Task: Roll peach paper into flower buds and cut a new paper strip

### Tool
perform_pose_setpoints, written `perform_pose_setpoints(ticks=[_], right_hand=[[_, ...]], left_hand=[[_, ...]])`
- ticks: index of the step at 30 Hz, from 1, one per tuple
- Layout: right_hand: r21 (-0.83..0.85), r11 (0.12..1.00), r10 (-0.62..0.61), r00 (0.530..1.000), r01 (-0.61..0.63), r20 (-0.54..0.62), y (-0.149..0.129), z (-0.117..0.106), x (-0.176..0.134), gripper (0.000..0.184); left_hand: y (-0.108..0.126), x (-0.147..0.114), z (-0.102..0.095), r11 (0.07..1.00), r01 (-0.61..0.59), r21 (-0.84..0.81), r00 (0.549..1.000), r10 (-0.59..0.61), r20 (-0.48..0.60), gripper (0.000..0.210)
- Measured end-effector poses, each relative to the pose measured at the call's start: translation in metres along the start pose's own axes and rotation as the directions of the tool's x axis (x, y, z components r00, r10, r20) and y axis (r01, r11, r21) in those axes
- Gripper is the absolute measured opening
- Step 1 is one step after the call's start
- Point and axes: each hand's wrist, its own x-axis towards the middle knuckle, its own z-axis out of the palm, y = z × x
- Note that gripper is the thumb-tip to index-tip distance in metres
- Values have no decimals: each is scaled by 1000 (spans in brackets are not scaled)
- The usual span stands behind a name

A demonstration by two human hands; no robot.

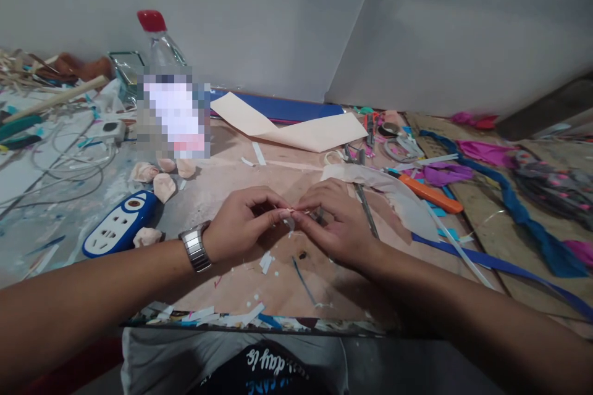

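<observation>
My left hand [245, 219], with a metal watch [195, 248] at the wrist, and my right hand [343, 222] meet fingertip to fingertip above the worktable. Both pinch a small whitish strip [289, 222] between thumb and fingers. Part of it curls down below the fingertips, and the rest is hidden, so its material is unclear. On the table under the hands lie white paper scraps [265, 262] and a thin dark stick [303, 281]. Left of my left hand sit several pale peach, petal-like rolled pieces [164, 187].
A blue-and-white power strip [121, 223] and a red-capped bottle [164, 49] stand left. Folded cream paper [287, 133] lies behind the hands. Right are an orange-handled cutter [430, 193], translucent white sheet [393, 194] and blue ribbon [509, 210]. Scraps line the front edge.
</observation>
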Motion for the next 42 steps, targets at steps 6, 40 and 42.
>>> perform_pose_setpoints(ticks=[6,40,42], right_hand=[[10,1000,22,1000,-22,10,1,0,-1,6],[-39,999,21,1000,-20,24,-3,-1,1,11],[-45,999,20,999,-19,35,-4,-1,2,10]], left_hand=[[0,2,-4,993,-52,105,998,49,32,10],[-3,4,-5,999,43,30,998,-44,53,15],[-3,3,-5,998,17,54,998,-21,67,13]])
